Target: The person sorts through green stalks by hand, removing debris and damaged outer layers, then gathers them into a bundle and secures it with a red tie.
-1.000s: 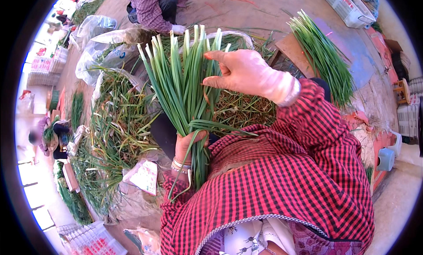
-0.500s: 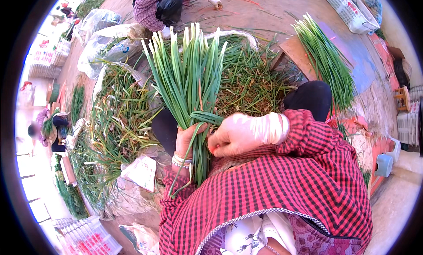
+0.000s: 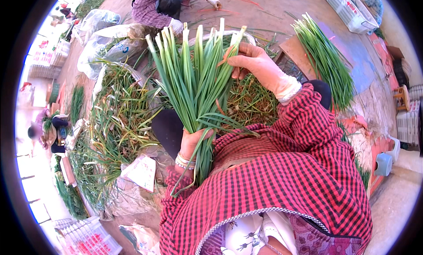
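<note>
Now the right hand [image 3: 257, 65] is up at the pale ends of the bunch [image 3: 196, 87]; half a second ago it was down beside the left hand [image 3: 194, 142], near the bent-over leaves. Bunch has swung a bit rightward, pale ends spread in a wider fan. Leaf strands that lay snug across the waist now stick out loose to the right. Left hand sits slightly further right than before, same hold. Upper left, the co-worker [image 3: 152, 10] shows more of a gloved hand [image 3: 176, 26] just behind the bunch.

Grips: left is clamped round the bunch's narrow lower part; right has thumb and fingers pinched together on its right edge, by a brown strip [image 3: 225, 56]. Cannot tell if the strip itself is caught.

Bunch: long, flat green leaves, whitish blunt ends up top, uneven in height, gathered tight at the left hand, leaf tips hanging below toward the bracelets [image 3: 184, 161]. Second brownish strip lower on the right side. Held upright with a lean, in front of the body, above the trimmings pile [image 3: 253, 101]. Leaf heap [image 3: 123, 109] to its left; another bunch [image 3: 326, 61] lies on a board [image 3: 297, 52] at right.
</note>
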`<state>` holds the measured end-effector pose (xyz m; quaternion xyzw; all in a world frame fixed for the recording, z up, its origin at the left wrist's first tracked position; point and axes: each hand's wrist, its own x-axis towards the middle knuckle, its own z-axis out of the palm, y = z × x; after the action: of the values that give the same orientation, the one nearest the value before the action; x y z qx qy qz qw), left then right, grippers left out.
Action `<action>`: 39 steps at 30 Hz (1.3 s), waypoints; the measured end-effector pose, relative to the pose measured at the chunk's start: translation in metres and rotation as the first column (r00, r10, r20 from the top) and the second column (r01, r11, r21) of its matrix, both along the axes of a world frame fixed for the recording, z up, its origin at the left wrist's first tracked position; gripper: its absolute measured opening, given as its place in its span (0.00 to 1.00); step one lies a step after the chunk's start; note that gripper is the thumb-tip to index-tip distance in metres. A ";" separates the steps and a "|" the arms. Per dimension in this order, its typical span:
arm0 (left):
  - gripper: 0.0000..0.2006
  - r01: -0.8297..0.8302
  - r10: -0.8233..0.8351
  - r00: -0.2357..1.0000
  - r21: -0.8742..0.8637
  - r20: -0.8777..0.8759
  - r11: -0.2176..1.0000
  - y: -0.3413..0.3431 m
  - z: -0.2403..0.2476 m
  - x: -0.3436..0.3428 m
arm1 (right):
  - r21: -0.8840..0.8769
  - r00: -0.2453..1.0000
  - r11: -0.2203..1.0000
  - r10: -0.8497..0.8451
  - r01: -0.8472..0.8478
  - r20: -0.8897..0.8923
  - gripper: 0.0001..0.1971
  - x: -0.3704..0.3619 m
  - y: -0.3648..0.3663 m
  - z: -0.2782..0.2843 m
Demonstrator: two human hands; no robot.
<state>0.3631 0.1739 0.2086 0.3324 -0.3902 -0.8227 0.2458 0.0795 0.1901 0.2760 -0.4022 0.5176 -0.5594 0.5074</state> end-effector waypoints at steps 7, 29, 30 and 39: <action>0.16 -0.002 0.002 1.000 0.057 -0.006 0.998 0.000 0.003 -0.003 | -0.038 0.999 0.999 -0.023 0.025 0.036 0.13 -0.001 0.012 -0.004; 0.11 0.027 -0.004 0.984 -0.129 0.180 0.991 0.004 0.018 -0.012 | -0.167 0.966 0.965 -0.167 0.201 0.196 0.11 0.018 0.007 0.005; 0.11 0.030 -0.005 0.983 -0.134 0.182 0.991 0.004 0.020 -0.013 | -0.158 0.960 0.969 -0.150 0.190 0.237 0.11 0.016 0.008 0.010; 0.12 -0.014 0.047 0.979 -0.165 0.199 0.986 0.004 0.021 -0.006 | -0.282 0.992 0.951 -0.118 0.128 0.055 0.12 -0.044 0.019 0.053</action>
<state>0.3570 0.1778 0.2299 0.3993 -0.4737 -0.7462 0.2437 0.0357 0.2087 0.3292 -0.4275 0.4462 -0.6660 0.4180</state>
